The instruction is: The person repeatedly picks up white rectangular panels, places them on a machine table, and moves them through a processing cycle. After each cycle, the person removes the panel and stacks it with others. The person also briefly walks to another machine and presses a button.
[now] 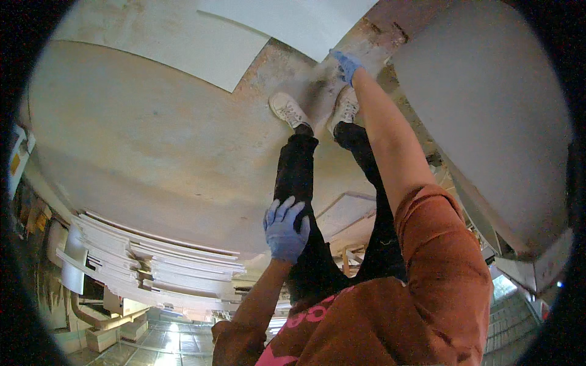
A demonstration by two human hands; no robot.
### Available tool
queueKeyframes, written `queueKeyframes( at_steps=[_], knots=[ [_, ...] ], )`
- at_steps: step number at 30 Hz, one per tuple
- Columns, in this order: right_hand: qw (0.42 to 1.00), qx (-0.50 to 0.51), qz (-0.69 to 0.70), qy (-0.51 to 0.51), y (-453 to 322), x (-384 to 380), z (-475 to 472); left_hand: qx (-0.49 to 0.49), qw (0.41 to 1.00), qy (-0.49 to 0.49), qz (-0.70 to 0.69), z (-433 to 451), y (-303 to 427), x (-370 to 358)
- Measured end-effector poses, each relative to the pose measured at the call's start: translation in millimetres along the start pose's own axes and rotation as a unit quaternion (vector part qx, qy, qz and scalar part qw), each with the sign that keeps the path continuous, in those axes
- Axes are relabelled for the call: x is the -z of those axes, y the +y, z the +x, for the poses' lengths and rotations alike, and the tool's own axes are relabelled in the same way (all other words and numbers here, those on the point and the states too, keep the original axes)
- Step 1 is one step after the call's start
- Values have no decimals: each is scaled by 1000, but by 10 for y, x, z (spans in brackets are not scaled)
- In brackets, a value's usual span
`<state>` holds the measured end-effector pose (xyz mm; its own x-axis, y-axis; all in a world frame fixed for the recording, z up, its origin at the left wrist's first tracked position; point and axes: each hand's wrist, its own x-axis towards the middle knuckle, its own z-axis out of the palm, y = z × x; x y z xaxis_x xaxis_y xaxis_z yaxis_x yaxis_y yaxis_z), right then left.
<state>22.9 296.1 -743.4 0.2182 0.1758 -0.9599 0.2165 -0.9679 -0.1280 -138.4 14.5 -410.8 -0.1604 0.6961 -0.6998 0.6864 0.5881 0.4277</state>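
Note:
My left hand (286, 231), in a light blue glove, rests on the knee of my black trousers (295, 169) with its fingers spread. Farther forward, my right hand (346, 66), gloved the same way, reaches down to the edge of a white flat sheet (311, 27) near its corner. One finger points at that edge and the others are partly curled; whether they grip it cannot be made out. A second pale sheet (219, 50) lies beside and partly under the first, on a stained, dusty surface (183, 123).
My white shoes (288, 109) stand just short of the sheets. A large grey panel (485, 105) slants along the right side. Stacked white boards (183, 270) fill the lower left, near a pipe (98, 320). Another flat piece (345, 212) shows between my legs.

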Motion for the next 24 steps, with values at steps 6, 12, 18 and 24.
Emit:
queueKeyframes(
  at_steps=[6,12,18,24],
  knots=[
    [977,150,145,33,247,-271,1143,-1,1000,-3,-10,177,-103,201],
    [967,130,219,-20,109,-426,671,6,1000,-1,0,181,-173,207],
    [957,276,9,-84,225,-233,-179,-31,999,-12,5,189,-42,295],
    [967,192,43,-159,104,-94,-2588,107,965,-15,-240,98,-116,178]
  ],
)
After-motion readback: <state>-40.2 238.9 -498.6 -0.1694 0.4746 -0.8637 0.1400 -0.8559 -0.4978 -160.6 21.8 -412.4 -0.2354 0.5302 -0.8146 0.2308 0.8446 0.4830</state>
